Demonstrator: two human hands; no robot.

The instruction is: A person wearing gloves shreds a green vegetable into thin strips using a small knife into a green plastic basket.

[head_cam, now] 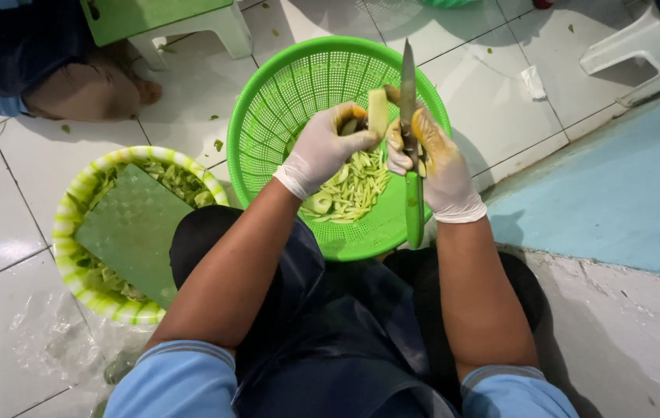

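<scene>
White floor tiles [28,232] are lying under a green perforated plastic basket [283,93]; above it, left hand [322,147] fingers are pinching a pale peeled fruit piece [377,111], right hand [434,166] fingers gripping a green-handled steel knife [409,131]

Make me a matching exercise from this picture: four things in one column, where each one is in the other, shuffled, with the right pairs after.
Things:
1. knife
2. pale green fruit piece
3. green cutting board
4. cut strips

Places:
A. lying in the big green basket
B. held in the left hand
C. held in the right hand, blade pointing up
D. resting in the striped basket on the left

Pairs: 1-C, 2-B, 3-D, 4-A
</scene>
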